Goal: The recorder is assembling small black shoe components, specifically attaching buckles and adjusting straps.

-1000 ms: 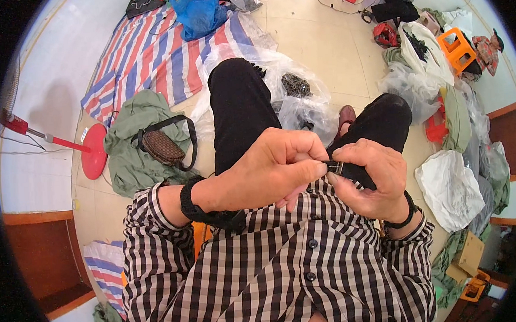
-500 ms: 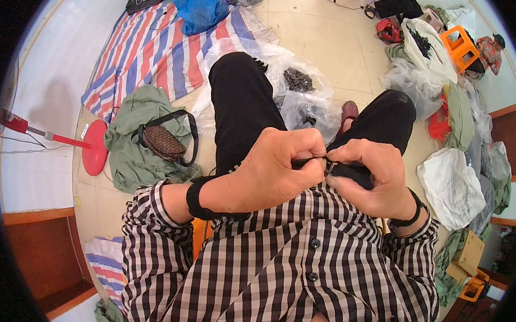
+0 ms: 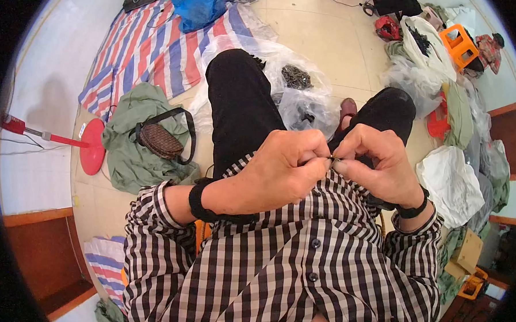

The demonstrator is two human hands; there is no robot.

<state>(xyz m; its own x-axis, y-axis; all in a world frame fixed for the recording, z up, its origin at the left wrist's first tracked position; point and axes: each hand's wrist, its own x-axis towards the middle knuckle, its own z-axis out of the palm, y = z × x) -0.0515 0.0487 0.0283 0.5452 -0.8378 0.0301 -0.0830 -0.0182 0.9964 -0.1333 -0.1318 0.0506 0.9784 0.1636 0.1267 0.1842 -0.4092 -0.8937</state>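
Observation:
My left hand and my right hand meet over my lap, fingertips almost touching. Each is closed in a pinch of thumb and index finger on a small dark piece. Only a sliver of it shows between the tips, so its kind cannot be made out. Beyond my hands, on the floor between my knees, clear plastic bags lie spread out. A heap of small dark parts rests in them.
Left of my legs lie a green cloth and a brown patterned pouch with a black strap, beside a red round stand base. A striped sheet covers floor farther off. On the right are white sacking and an orange stool.
My hands have drawn together, and the right thumb and index finger have closed at the left fingertips. The dark piece, visible before inside the left hand's finger loop, is now mostly hidden.

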